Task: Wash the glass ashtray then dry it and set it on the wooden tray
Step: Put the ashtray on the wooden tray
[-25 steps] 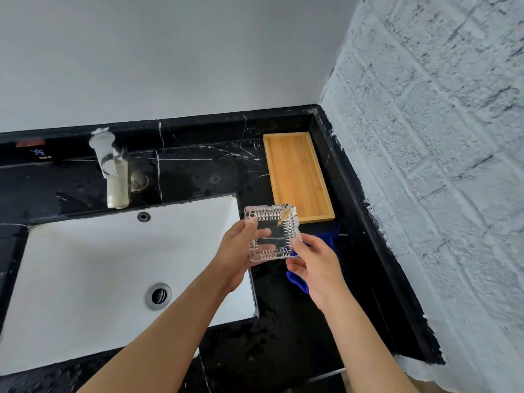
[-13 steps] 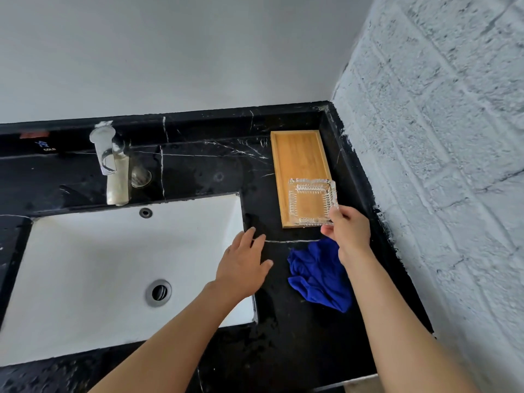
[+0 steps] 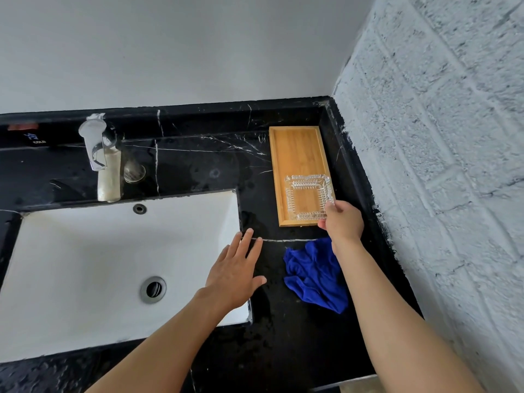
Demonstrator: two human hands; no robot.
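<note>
The square cut-glass ashtray (image 3: 308, 197) lies over the near end of the wooden tray (image 3: 297, 150), which sits on the black counter in the right back corner. My right hand (image 3: 342, 221) pinches the ashtray's near right corner between thumb and fingers. Whether the ashtray rests fully on the tray I cannot tell. My left hand (image 3: 237, 270) hovers flat and open over the sink's right edge, fingers spread, holding nothing.
A crumpled blue cloth (image 3: 314, 275) lies on the black marble counter (image 3: 215, 171) under my right forearm. The white sink (image 3: 85, 251) fills the left, with a chrome tap (image 3: 97, 154) behind it. A rough white brick wall (image 3: 439, 165) borders the right.
Both hands held the ashtray above the counter a second ago. My left hand let go and my right hand carried the ashtray back and right onto the tray's near end.
</note>
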